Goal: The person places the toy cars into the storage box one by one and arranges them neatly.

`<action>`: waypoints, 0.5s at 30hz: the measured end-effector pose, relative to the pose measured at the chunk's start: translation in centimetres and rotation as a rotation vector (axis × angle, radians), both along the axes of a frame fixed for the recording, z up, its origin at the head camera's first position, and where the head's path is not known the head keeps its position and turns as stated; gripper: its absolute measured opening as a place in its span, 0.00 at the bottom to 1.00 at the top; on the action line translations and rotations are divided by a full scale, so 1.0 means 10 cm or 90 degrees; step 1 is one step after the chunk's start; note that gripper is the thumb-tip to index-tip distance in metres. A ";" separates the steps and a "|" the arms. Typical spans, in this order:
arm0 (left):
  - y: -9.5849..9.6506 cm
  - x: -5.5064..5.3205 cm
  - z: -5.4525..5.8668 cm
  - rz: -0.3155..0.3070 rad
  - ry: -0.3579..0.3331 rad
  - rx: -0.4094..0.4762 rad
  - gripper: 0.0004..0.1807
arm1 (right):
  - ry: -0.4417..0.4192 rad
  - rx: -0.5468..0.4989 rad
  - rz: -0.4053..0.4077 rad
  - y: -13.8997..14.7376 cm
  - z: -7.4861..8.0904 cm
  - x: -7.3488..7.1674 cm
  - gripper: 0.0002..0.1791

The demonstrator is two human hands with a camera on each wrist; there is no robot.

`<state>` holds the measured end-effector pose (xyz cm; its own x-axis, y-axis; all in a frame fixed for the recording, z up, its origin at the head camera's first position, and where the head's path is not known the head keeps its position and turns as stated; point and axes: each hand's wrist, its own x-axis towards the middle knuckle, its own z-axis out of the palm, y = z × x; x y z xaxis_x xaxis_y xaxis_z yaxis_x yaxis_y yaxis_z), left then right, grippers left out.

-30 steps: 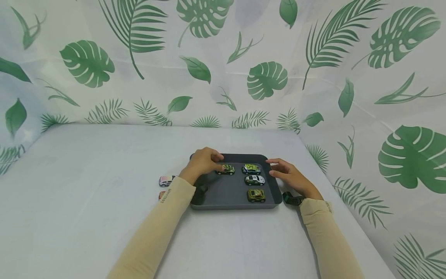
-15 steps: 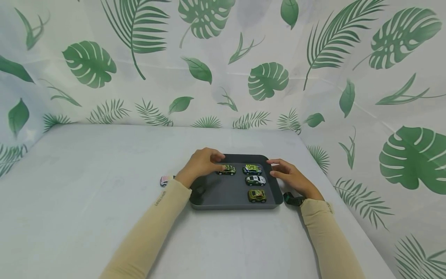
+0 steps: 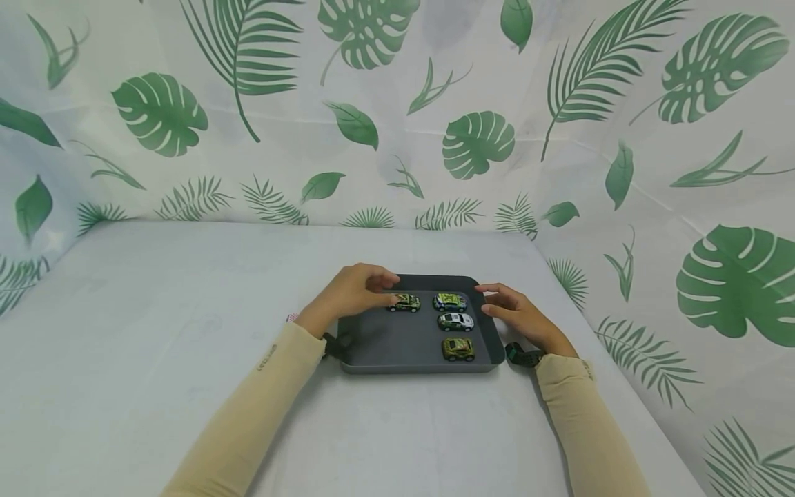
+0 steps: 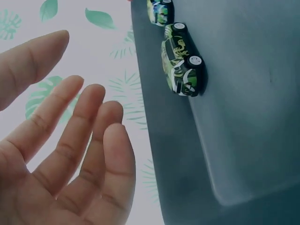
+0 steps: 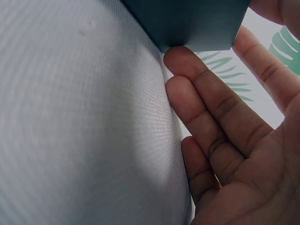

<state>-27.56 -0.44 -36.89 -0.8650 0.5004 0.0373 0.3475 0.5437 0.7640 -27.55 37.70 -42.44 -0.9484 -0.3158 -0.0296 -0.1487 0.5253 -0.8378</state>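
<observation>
In the head view, my left hand (image 3: 354,290) hovers at the back left of a dark grey tray (image 3: 397,366), its thumb close to a green-and-black toy car (image 3: 406,302). The left wrist view shows that hand's relaxed fingers (image 4: 70,154) apart from the green-and-black car (image 4: 180,63), with nothing in them. At the tray's right side my right hand (image 3: 518,314) rests with its fingertips at the wall. Loosely bent fingers (image 5: 206,103) lie against the outside of the tray (image 5: 192,23) in the right wrist view.
Down the tray's right side stand a yellow-and-blue toy car (image 3: 450,301), a white-and-green one (image 3: 456,322) and an olive one (image 3: 458,348). A pink-and-white toy car (image 3: 292,317) peeks out behind the left wrist. Leaf-print cloth (image 3: 373,159) hangs behind the white table (image 3: 155,331).
My left wrist and forearm have swung left, and the thumb has come off the green-and-black car. The sleeve now covers the cars left of the tray more. My right hand holds still.
</observation>
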 end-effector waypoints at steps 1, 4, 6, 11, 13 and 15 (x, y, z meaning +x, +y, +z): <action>-0.02 0.00 0.00 -0.006 -0.002 0.005 0.25 | 0.000 0.001 0.000 0.00 0.00 0.00 0.29; -0.07 0.00 0.00 -0.028 0.003 0.019 0.25 | 0.000 0.003 0.001 0.00 -0.01 -0.01 0.29; -0.10 0.01 0.00 -0.039 0.005 0.029 0.25 | -0.001 0.002 0.001 0.00 -0.01 -0.01 0.29; -0.16 0.04 0.03 -0.066 0.006 0.048 0.24 | 0.004 0.003 0.003 0.00 -0.01 -0.01 0.29; -0.18 0.05 0.04 -0.078 0.001 0.058 0.24 | 0.007 0.005 0.004 0.00 -0.02 -0.01 0.29; -0.20 0.07 0.06 -0.087 -0.003 0.067 0.24 | 0.006 0.003 0.001 0.00 -0.02 -0.01 0.29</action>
